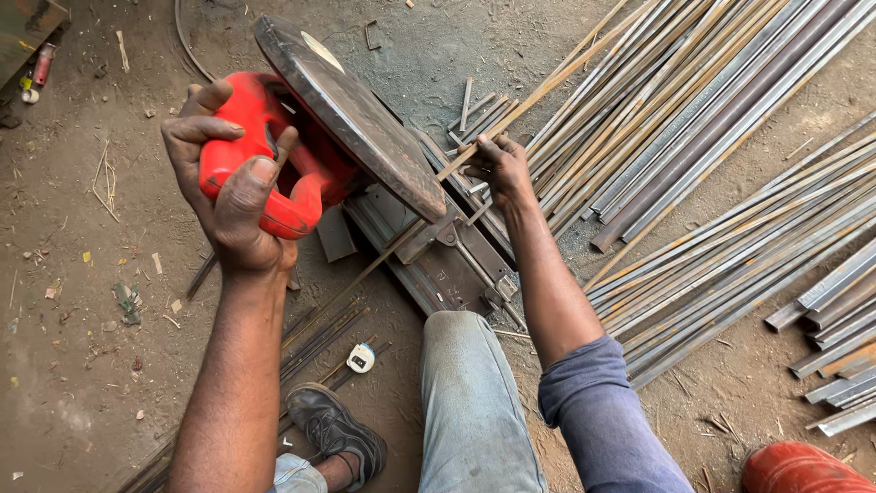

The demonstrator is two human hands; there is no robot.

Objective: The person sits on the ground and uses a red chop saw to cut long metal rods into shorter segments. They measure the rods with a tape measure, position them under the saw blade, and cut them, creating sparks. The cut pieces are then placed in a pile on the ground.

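Left hand [239, 196] is gripping the red saw handle [274, 164] while right hand [504, 169] is pinching a thin rod [547, 87] under the cutting disc [351, 114], awaiting lowering.

Bare dirt floor [73, 383], dusty, with scattered scrap bits. Long steel rods and angle bars [730, 137] lie in bundles from 12 to 3 o'clock. Short cut bars [844, 356] at 4 o'clock. Chop-saw base [447, 265] sits at centre. Small tape measure [361, 357] at 6 o'clock, beside thin rods [319, 338].

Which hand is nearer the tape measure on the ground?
Left. The left hand grips the red saw handle above the tape measure; the right hand holds a rod farther off.
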